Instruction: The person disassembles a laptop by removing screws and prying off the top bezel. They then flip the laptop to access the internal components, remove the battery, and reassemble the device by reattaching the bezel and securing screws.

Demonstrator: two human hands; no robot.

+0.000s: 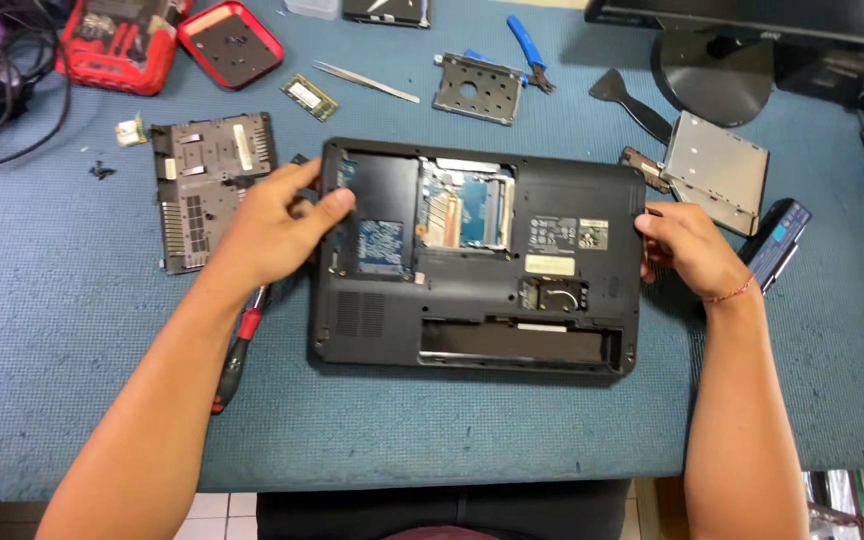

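Note:
A black laptop lies upside down on the blue mat, its bottom covers off and a circuit board and empty battery bay showing. My left hand grips the laptop's left edge, thumb resting on the open compartment. At the opposite edge, my right hand holds the laptop's right side with fingers curled around it. A red thread bracelet sits on the right wrist.
A removed grey cover panel lies left of the laptop, a red-handled screwdriver under my left forearm. An optical drive and battery sit at right. Tweezers, memory stick, drive caddy, blue pliers, red case, monitor stand lie behind.

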